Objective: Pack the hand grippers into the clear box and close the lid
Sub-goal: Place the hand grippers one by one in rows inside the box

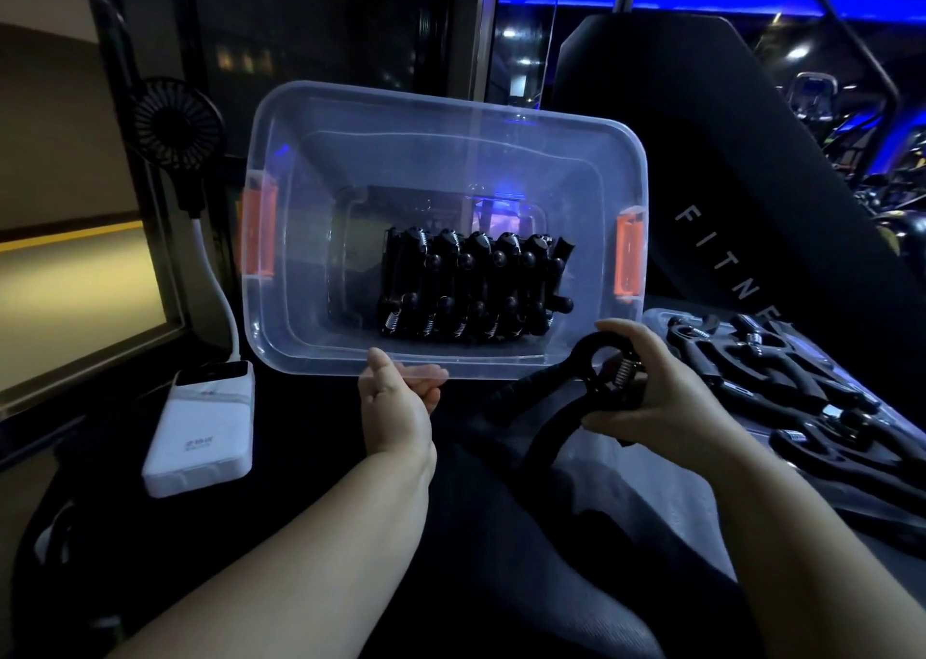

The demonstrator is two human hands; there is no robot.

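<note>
The clear box (280, 337) with orange side latches is tilted so its open top faces me. Several black hand grippers (471, 287) with metal springs lie packed in a row on its bottom. My left hand (396, 403) pinches the box's near rim. My right hand (661, 393) grips one black hand gripper (556, 408) by its spring end, just below the box's right corner, its handles pointing down-left. More hand grippers (781, 388) lie on the clear lid (651, 463) at the right.
A white power bank (200, 433) lies at the left with a cable running up to a small black fan (175, 122). A black padded seat back (701, 157) rises behind the box. The surface underneath is dark.
</note>
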